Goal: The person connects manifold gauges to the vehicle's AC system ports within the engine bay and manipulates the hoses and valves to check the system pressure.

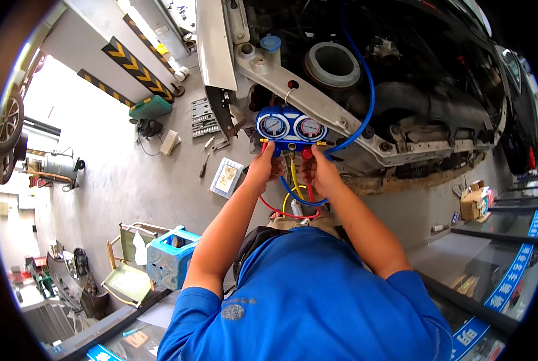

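Blue and white-ringed, the twin-dial gauge manifold [291, 133] is gripped between curled left hand [265, 166] and right hand [321, 172].

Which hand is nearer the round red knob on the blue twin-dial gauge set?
Right. The right hand is at the red knob; the left hand is farther, near the left dial.

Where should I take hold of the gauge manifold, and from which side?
Probably by both lower corners of the blue gauge manifold, coming from the wearer's side, where the left grip and right grip are. Its round dials sit side by side above and face the camera, so this leaves them uncovered; the yellow hose runs down between.
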Available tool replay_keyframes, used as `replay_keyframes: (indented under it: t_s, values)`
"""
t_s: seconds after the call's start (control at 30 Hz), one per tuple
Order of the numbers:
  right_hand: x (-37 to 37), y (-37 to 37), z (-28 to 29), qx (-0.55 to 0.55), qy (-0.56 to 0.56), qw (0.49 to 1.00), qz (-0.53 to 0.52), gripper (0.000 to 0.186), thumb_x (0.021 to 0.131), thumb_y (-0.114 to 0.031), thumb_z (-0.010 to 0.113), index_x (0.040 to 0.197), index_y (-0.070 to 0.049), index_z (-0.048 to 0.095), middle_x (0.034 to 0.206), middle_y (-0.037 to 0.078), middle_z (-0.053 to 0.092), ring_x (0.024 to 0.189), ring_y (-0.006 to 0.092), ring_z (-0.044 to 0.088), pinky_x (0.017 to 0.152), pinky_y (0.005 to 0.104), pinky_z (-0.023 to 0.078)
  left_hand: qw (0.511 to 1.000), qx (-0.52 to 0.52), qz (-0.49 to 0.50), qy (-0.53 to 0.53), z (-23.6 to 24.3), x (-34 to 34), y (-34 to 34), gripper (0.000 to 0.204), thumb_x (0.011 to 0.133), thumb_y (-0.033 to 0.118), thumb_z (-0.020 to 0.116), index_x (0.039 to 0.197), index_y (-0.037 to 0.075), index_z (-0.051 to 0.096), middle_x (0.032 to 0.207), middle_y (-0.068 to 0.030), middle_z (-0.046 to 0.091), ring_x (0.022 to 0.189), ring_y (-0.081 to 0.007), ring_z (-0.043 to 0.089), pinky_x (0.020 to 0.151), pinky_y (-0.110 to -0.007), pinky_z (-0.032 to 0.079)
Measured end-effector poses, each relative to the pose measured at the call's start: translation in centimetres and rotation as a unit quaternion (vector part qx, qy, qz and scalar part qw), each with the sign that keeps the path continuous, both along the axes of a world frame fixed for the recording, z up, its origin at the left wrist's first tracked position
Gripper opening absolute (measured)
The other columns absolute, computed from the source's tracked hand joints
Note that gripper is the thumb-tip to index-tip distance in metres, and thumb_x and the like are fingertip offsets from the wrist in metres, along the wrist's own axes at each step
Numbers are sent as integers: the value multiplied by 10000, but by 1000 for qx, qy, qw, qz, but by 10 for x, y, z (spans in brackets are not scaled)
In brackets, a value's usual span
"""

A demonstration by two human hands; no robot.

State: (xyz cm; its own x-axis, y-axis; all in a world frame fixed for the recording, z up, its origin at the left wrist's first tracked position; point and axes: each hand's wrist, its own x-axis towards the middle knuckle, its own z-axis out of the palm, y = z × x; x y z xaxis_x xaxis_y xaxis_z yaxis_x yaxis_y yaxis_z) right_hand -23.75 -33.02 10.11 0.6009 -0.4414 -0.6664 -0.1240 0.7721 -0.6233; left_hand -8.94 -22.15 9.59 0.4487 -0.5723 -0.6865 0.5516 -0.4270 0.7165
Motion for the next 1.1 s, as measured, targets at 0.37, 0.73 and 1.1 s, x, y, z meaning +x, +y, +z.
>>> replay_keyframes:
  t_s: [0.37, 0.73, 1.1]
  values:
    - [24, 21, 8, -43, 83, 992, -84, 483, 827, -583, 539, 723, -111, 535, 594, 6, 470, 496, 134, 437, 439, 276, 333, 999, -15, -15, 47, -1, 4, -7, 475, 822, 577, 523, 711, 118, 479, 552, -1, 444, 446, -157, 424, 422, -281, 310]
    - [37, 18, -1, -219, 252, 941, -57, 554, 835, -536, 494, 741, -5, 624, 700, 151, 613, 590, 279, 573, 540, 411, 427, 999, 10, -26, 29, 5, 1, -9, 493, 809, 598, 521, 664, 131, 455, 523, 17, 403, 428, -122, 349, 401, -266, 238]
    - [33, 19, 7, -454, 389, 798, 73, 688, 864, -562, 403, 900, 83, 641, 988, 298, 607, 962, 420, 577, 850, 447, 439, 992, 28, -69, -99, -6, 3, -19, 430, 835, 500, 528, 714, 88, 507, 535, -2, 403, 403, -142, 362, 385, -294, 258]
